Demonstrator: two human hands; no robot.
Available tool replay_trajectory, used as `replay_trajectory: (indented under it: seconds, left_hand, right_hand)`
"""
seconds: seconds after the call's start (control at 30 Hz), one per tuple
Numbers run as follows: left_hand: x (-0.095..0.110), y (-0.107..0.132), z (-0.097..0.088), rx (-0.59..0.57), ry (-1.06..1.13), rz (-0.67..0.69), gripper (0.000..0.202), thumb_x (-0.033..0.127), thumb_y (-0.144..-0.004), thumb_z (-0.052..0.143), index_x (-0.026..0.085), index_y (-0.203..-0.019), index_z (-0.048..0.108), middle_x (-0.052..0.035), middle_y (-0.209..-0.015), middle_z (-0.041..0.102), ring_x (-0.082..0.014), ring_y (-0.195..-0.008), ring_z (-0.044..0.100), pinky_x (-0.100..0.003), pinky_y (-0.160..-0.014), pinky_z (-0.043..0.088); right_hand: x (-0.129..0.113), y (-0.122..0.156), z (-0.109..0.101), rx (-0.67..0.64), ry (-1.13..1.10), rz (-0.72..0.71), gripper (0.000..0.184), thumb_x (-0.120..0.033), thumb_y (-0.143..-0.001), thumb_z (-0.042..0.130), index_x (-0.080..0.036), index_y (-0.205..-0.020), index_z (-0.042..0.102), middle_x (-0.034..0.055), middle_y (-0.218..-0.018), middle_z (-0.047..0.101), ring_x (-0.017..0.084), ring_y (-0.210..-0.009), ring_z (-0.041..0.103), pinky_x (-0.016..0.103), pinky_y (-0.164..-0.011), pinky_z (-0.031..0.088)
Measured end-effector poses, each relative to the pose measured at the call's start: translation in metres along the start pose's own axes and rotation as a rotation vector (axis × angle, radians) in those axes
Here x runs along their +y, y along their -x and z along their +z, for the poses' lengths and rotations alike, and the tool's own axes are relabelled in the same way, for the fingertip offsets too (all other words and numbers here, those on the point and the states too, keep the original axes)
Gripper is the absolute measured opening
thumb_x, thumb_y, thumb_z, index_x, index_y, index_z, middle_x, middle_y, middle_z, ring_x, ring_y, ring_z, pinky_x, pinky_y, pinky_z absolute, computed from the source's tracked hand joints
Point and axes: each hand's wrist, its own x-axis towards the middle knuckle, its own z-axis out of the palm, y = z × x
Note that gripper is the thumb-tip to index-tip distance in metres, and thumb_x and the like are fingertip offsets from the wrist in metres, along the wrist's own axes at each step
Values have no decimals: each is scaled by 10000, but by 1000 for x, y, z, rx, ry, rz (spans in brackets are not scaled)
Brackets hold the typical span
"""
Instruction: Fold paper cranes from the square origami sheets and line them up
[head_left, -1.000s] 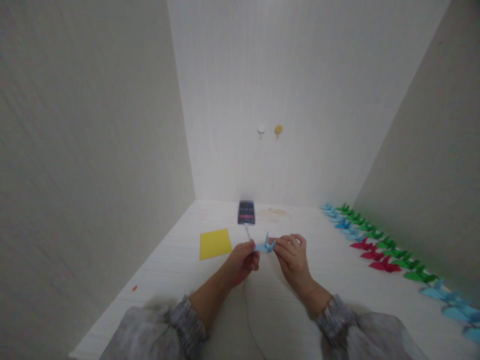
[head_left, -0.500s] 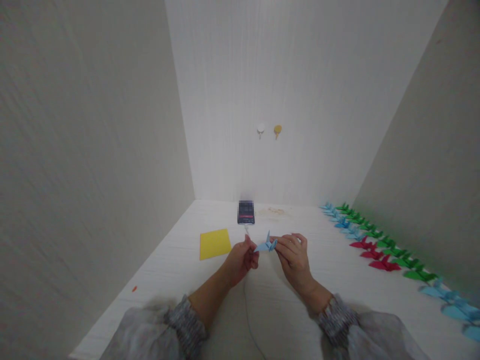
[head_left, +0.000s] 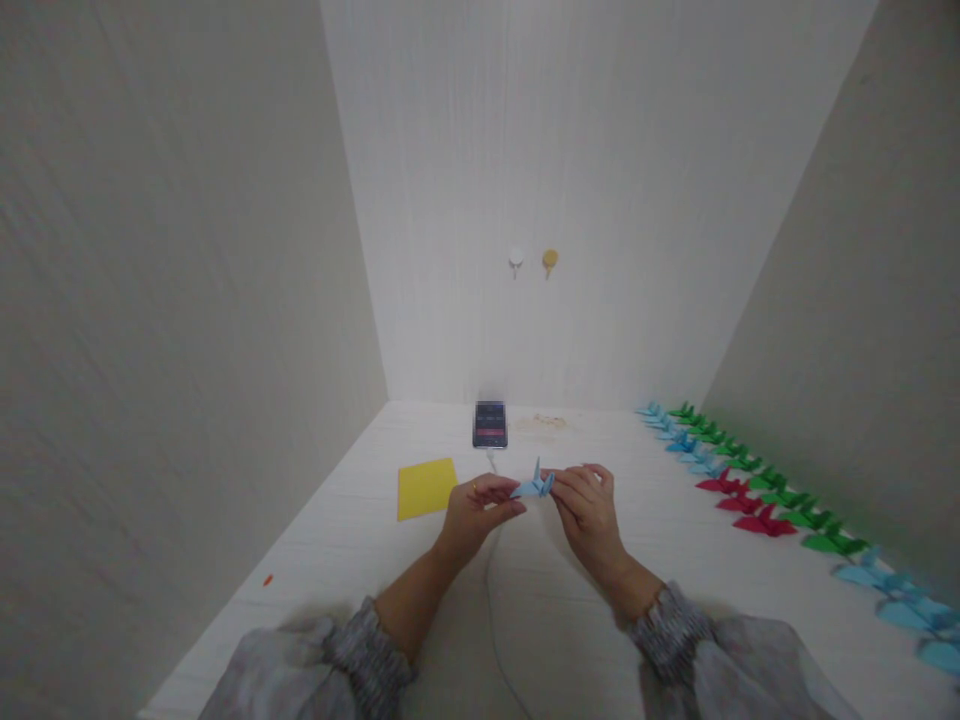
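Note:
A light blue paper crane (head_left: 533,488) is held up over the middle of the table, one narrow point standing upright. My left hand (head_left: 478,515) has its fingers at the crane's left wing, with the thumb stretched out just below. On the other side, my right hand (head_left: 589,512) pinches the crane's right end between its fingertips, which partly hide that end. Just left of my left hand lies a square of yellow paper (head_left: 426,489), flat on the table.
A phone (head_left: 490,426) with a white cable (head_left: 491,600) stands near the back wall. Rows of green (head_left: 784,494), red (head_left: 763,520) and blue paper cranes (head_left: 911,612) line the right side. An orange scrap (head_left: 268,580) lies at left. Two hooks (head_left: 550,260) hang on the wall.
My left hand has shifted slightly left and changed its hold: the fingers, curled before, now reach forward with the thumb straightened below. The right hand and crane stay nearly in place.

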Motion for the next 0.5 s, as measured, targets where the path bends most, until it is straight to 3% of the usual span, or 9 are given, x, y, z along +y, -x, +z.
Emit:
replay_trajectory:
  seconds: [0.3, 0.5]
  left_hand:
    - [1, 0, 0, 19, -27, 20, 138, 210, -535, 681, 159, -657, 641, -18, -641, 603, -119, -603, 530, -239, -592, 427]
    - [3, -2, -2, 27, -113, 122, 52, 202, -557, 667, 176, -596, 644, -28, -616, 607, -133, -608, 537, -250, -595, 417]
  right_hand:
    - [-1, -1, -2, -12, -33, 7, 198, -156, -787, 458, -239, -921, 577, 22, -869, 644, 156, -770, 518, 389, -801, 278]
    - [-2, -2, -1, 0, -25, -1, 194, -159, -788, 455, -239, -916, 576, 19, -848, 647, 151, -759, 525, 384, -805, 276]
